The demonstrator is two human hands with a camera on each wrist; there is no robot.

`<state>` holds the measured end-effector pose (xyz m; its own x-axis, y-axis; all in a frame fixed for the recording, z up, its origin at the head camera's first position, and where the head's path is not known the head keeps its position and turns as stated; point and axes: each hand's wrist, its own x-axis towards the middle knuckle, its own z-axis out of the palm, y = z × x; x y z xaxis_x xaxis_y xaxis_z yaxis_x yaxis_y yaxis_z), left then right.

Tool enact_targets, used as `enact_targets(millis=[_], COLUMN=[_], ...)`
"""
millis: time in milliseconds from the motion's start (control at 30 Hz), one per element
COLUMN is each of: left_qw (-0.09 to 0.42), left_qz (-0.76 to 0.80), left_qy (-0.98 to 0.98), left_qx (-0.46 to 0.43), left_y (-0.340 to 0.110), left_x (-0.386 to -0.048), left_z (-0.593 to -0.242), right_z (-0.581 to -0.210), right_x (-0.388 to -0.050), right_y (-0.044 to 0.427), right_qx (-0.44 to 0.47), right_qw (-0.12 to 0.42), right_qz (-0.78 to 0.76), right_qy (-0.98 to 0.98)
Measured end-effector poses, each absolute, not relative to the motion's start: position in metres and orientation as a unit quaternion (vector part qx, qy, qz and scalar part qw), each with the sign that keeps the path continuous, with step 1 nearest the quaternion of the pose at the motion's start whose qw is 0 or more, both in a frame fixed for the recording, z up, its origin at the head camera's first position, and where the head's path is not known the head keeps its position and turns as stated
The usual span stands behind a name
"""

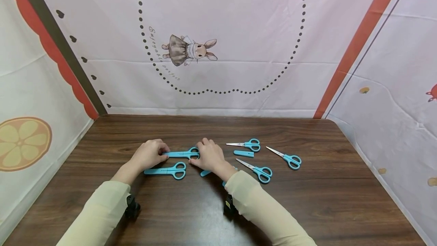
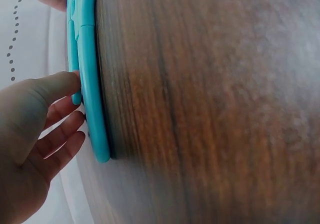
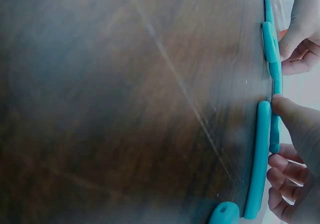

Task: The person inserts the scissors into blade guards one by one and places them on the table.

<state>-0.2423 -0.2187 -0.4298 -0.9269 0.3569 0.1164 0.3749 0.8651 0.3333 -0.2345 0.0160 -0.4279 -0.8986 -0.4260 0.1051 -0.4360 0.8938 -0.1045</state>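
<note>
A pair of blue scissors [image 1: 179, 154] lies between both hands, its blades inside a blue cover. With thumb and fingers, my left hand [image 1: 147, 155] pinches the covered tip end. At the handle end, my right hand [image 1: 211, 156] holds the finger loops, its thumb [image 3: 284, 106] against them in the right wrist view. Closer to me lies a second covered pair of scissors [image 1: 164, 171], parallel to the first and untouched. Below the right hand rests a loose blue blade cover [image 1: 205, 173], partly hidden by that hand.
Right of the hands lie three uncovered scissors: one farther back [image 1: 252, 145], one nearer [image 1: 263, 173], one farthest right [image 1: 292, 161]. A loose blade cover [image 1: 244, 153] sits between the first two. Another blue piece [image 1: 224, 183] is mostly hidden by the right sleeve.
</note>
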Motion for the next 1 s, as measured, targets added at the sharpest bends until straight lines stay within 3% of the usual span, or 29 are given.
enact_targets(millis=[1000], left_qw=[0.012], left_qz=[-0.169], left_qy=[-0.968], left_qx=[-0.184], left_y=[-0.2203], left_x=[-0.2392], left_z=[-0.4279], right_z=[-0.4327], right_x=[-0.232], right_y=[0.0161], right_qx=[0.227], right_qw=[0.048], right_qz=[0.052], right_qy=[-0.971])
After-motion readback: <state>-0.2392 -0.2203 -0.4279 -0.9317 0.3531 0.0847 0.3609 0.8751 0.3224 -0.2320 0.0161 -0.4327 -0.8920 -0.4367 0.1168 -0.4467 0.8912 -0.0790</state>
